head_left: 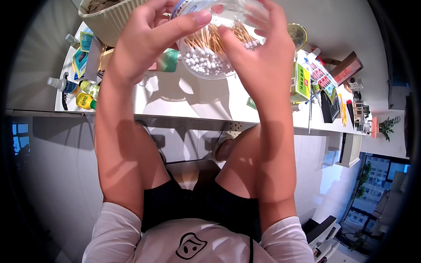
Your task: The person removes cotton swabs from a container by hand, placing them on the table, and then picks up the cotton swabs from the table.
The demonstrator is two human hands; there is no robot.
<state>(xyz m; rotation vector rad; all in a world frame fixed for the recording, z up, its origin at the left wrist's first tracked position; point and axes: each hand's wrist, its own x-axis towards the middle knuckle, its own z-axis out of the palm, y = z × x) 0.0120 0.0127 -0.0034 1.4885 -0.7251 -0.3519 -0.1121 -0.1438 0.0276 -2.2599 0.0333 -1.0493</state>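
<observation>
Both hands hold up a round clear tub of cotton swabs (206,61) above the white table. My left hand (151,39) grips its left side, the thumb lying across the top near a blue-and-white label. The right side is in my right hand (258,52), whose thumb reaches in over the swabs. Wooden sticks and white cotton tips show through the tub. Most of my fingers are hidden behind it, and the upper edge of the frame cuts the tub off.
A ribbed cream pot (103,26) of soil stands at the back left. Several bottles, including a yellow bottle (83,101), crowd the left end of the white table (193,103). On the right are a green box (301,83), a dark case (330,107) and a reddish-brown box (348,68).
</observation>
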